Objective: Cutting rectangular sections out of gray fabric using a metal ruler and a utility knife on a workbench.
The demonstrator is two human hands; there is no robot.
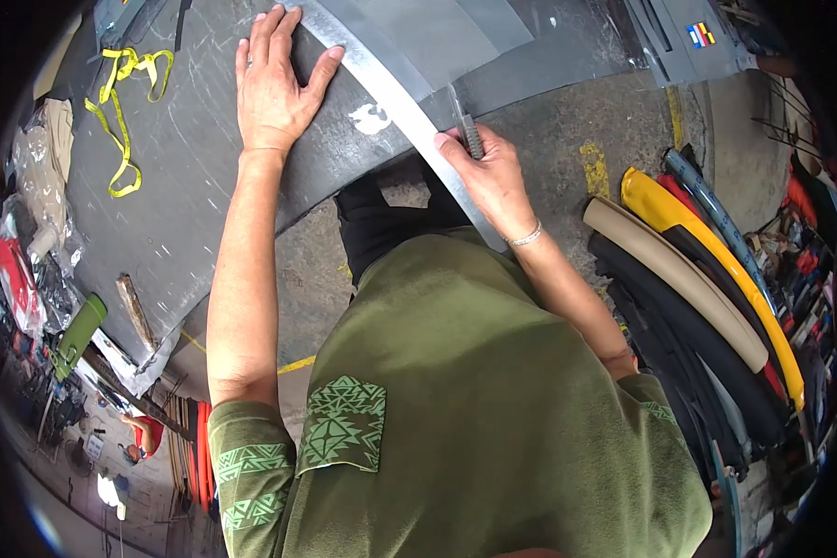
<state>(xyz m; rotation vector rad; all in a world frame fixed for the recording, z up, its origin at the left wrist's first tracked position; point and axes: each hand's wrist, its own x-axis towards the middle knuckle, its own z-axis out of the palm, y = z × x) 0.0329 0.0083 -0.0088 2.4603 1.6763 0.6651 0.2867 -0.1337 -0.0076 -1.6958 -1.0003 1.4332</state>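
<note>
The left hand (274, 84) lies flat with the fingers spread wide on a dark grey sheet (195, 186) that covers the counter (153, 349), and the thumb reaches to a long metal ruler (395, 93). The ruler runs from the far edge of the counter down toward the person, across the sheet, and it looks curved in this view. The right hand (493, 181) is closed around a utility knife (467, 130); the blade points away from the person and stays just beside the right edge of the ruler, on the sheet. This hand wears a thin silver bracelet (525, 237) on the wrist. On the left part of the counter a yellow measuring tape (121, 102) lies in loose loops, well apart from both hands. Near the near-left corner of the counter there is a green tool (79, 330) and a short wooden stick (135, 312). Beyond the left edge I see some plastic bags (37, 177). On the concrete floor (549, 130) to the right, several long curved pads lie side by side, one yellow (716, 251), one beige (674, 279) and some black (697, 344). The person wears a green shirt (493, 418) with a light green pattern on the pocket and on the sleeve.
</note>
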